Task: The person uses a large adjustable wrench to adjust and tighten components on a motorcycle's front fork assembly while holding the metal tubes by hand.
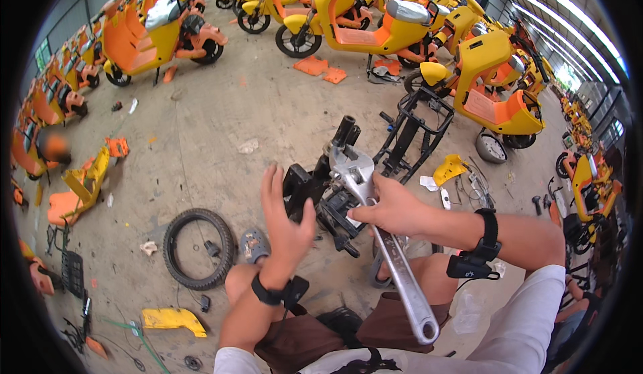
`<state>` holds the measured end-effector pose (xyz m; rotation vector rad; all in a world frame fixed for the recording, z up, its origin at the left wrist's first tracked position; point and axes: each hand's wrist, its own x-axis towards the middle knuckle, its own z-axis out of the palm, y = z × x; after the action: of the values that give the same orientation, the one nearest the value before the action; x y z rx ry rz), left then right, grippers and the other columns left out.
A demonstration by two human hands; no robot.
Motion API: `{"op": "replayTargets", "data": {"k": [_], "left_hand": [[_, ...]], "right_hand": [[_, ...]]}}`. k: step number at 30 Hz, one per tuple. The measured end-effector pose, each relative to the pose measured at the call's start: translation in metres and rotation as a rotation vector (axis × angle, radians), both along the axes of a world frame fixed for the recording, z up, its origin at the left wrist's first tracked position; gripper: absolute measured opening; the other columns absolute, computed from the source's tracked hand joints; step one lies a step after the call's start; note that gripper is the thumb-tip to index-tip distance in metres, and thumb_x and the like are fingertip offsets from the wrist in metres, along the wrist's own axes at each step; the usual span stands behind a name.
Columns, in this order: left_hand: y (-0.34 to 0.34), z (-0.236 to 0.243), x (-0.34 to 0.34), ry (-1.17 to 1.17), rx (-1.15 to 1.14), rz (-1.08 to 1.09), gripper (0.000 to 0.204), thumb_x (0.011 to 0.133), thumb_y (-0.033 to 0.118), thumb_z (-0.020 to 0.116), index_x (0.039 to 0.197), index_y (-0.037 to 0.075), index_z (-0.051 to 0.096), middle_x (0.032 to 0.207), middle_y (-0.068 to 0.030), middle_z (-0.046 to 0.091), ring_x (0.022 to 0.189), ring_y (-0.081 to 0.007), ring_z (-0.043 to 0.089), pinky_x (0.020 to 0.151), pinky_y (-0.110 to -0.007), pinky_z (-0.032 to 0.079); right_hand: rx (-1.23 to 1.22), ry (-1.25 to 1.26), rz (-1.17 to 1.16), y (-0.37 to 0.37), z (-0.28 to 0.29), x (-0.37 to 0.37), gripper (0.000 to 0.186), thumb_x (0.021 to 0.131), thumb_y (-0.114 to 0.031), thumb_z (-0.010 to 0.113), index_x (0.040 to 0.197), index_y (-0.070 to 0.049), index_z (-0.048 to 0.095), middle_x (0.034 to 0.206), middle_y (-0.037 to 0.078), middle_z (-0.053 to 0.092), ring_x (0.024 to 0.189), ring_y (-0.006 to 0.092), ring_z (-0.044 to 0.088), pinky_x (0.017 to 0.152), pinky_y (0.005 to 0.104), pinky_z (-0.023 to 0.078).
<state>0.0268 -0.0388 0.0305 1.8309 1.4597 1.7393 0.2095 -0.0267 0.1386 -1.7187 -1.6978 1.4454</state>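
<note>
Now wrench point(392, 246) within right fingers point(375, 208).

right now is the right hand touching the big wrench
Touching. The head view shows the right hand wrapped around the upper shaft of the silver adjustable wrench, fingers closed over it, with the wrench head set on the black frame part.

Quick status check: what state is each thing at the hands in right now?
Left hand: open, fingers spread, empty, beside the black frame.
Right hand: closed on the wrench handle.
Adjustable wrench: held, jaws set on the frame's top fitting.
Black frame: stripped, no wheels.
Tyre: flat on the floor, unmounted.
</note>
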Motion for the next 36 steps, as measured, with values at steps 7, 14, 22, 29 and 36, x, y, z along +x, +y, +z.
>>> {"op": "replayTargets", "data": {"k": [7, 14, 22, 29, 36], "left_hand": [[-0.078, -0.004, 0.038, 0.231, 0.218, -0.567, 0.097, 0.065, 0.021, 0.083, 0.141, 0.002, 0.027, 0.143, -0.0263, 0.030, 0.135, -0.0452, 0.026, 0.108, -0.054, 0.025], [-0.060, -0.007, 0.063, -0.230, 0.471, -0.336, 0.064, 0.086, 0.040, 0.065, 0.129, 0.001, 0.040, 0.133, -0.0260, 0.043, 0.131, -0.0441, 0.033, 0.105, -0.055, 0.030], [-0.062, 0.046, 0.037, 0.074, 0.185, -0.143, 0.046, 0.092, 0.023, 0.043, 0.130, 0.002, 0.025, 0.118, -0.0157, 0.053, 0.117, -0.0274, 0.052, 0.109, -0.046, 0.024], [-0.033, 0.051, 0.045, -0.690, 0.375, -0.224, 0.016, 0.092, 0.013, 0.047, 0.103, 0.013, 0.035, 0.069, -0.0010, 0.043, 0.070, -0.0122, 0.049, 0.099, -0.053, 0.036], [0.011, 0.084, 0.007, -1.104, 0.384, -0.266, 0.008, 0.097, 0.011, 0.046, 0.105, 0.011, 0.047, 0.064, 0.0027, 0.035, 0.065, -0.0076, 0.042, 0.092, -0.042, 0.040]], "right_hand": [[0.191, 0.377, -0.150, -0.015, -0.024, -0.005, 0.052, 0.077, -0.004, 0.068, 0.121, 0.001, 0.042, 0.089, 0.008, 0.059, 0.077, 0.0107, 0.055, 0.066, 0.0259, 0.046], [-0.018, 0.751, -0.255, -0.033, -0.021, -0.021, 0.065, 0.084, -0.001, 0.061, 0.139, -0.009, 0.027, 0.102, 0.010, 0.060, 0.088, 0.0158, 0.058, 0.072, 0.0299, 0.048], [-0.161, 1.038, -0.112, -0.041, -0.010, -0.005, 0.075, 0.089, -0.012, 0.050, 0.145, -0.011, 0.001, 0.119, 0.008, 0.056, 0.100, 0.0180, 0.059, 0.080, 0.0304, 0.044], [-0.263, 1.268, 0.054, -0.037, -0.034, 0.001, 0.087, 0.090, -0.013, 0.043, 0.142, -0.009, -0.026, 0.148, 0.017, 0.031, 0.095, 0.0223, 0.062, 0.070, 0.0284, 0.044], [-0.323, 1.248, 0.071, -0.028, -0.063, 0.049, 0.050, 0.088, -0.024, 0.045, 0.126, 0.007, 0.049, 0.104, 0.018, 0.066, 0.086, 0.0245, 0.066, 0.071, 0.0297, 0.046]]}}
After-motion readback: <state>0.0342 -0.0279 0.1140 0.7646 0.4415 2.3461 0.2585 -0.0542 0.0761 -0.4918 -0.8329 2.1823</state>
